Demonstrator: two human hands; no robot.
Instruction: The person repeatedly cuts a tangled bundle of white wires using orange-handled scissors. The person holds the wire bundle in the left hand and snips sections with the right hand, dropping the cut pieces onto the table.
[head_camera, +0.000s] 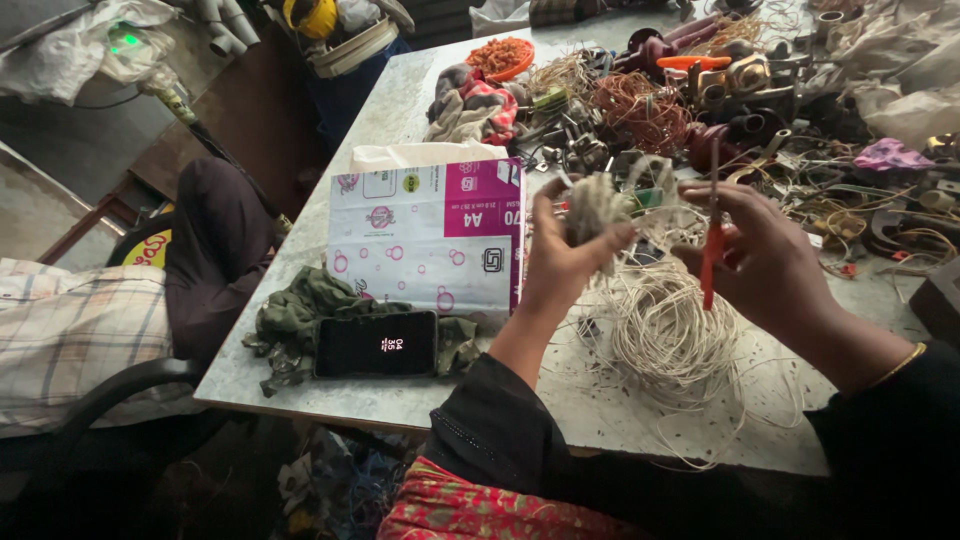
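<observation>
My left hand (562, 258) is raised above the table and closed around a pale, wound bundle of cord (594, 206). My right hand (765, 262) is level with it on the right and grips a small red-handled tool (711, 252) that stands upright in the fingers. Thin whitish cord runs between both hands and drops to a loose coil of the same cord (668, 335) lying on the tabletop below them.
A white and pink paper packet (430, 240) lies left of my hands, with a black phone (377, 344) on a green rag (295, 310) in front. Copper wire, metal parts and an orange bowl (503, 57) crowd the far side. A seated person (90, 330) is at the left.
</observation>
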